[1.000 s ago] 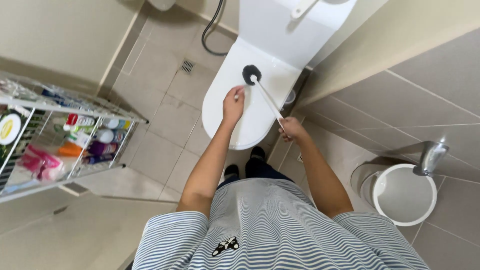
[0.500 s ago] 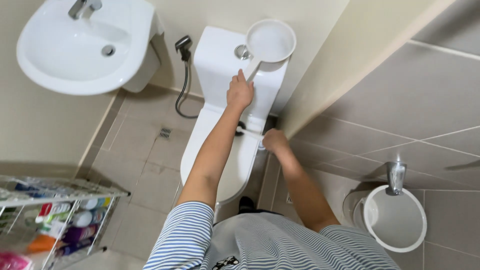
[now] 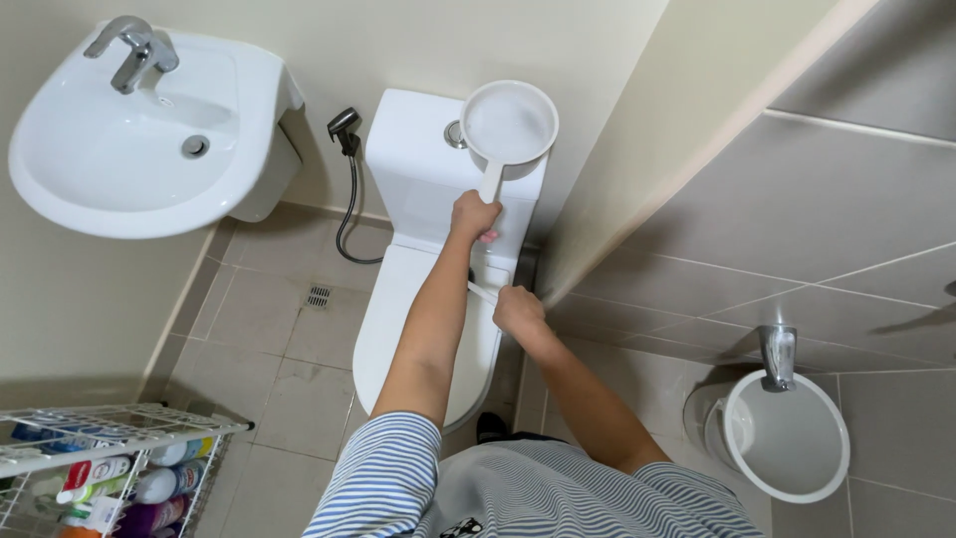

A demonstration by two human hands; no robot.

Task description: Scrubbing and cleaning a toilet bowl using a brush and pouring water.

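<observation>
My left hand (image 3: 473, 215) is closed around the handle of a white round dipper (image 3: 510, 122), which rests on top of the white toilet tank (image 3: 408, 159). My right hand (image 3: 518, 309) is lower, at the right side of the toilet, and grips a thin white brush handle (image 3: 481, 291). The brush head is hidden behind my left arm. The toilet lid (image 3: 393, 319) is down, and my left forearm crosses over it.
A white sink (image 3: 129, 149) with a chrome tap hangs at the left. A black bidet sprayer (image 3: 344, 125) and hose hang beside the tank. A white bucket (image 3: 787, 438) stands under a wall tap (image 3: 777, 354) at the right. A wire rack (image 3: 90, 468) with bottles is at the lower left.
My left hand has left the toilet lid and reached up to grip the dipper's handle on the tank. The view has tilted up toward the wall and sink. My right hand keeps the brush handle.
</observation>
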